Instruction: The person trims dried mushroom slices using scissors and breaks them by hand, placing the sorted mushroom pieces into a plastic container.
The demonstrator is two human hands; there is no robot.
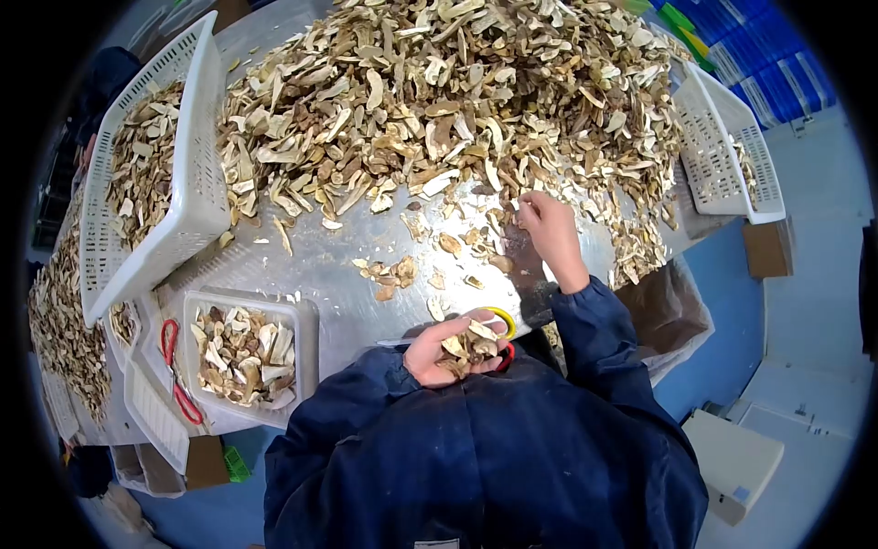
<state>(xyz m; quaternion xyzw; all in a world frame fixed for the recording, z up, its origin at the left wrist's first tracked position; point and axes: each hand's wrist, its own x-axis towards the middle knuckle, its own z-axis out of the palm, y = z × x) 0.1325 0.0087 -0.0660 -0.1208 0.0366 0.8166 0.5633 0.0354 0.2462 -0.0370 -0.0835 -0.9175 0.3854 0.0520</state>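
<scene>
My left hand [437,354] is near my body at the table's front edge, palm up, its fingers curled round several dried mushroom slices [473,345]. My right hand [555,240] reaches over the metal table to the near edge of a large heap of dried mushroom slices [439,101]. Its fingers are pinched together, and what is between them I cannot make out. Loose slices [393,273] lie between the heap and my hands. Beside my left hand show a yellow ring handle [499,318] and a red one, partly hidden by the hand and slices.
A white basket [197,183] of slices tilts at the left. Below it stand a clear tub [306,339] of slices and red-handled scissors [170,352]. Another white basket [713,146] is at the right, above a lined box [672,320]. Blue crates [759,64] are stacked far right.
</scene>
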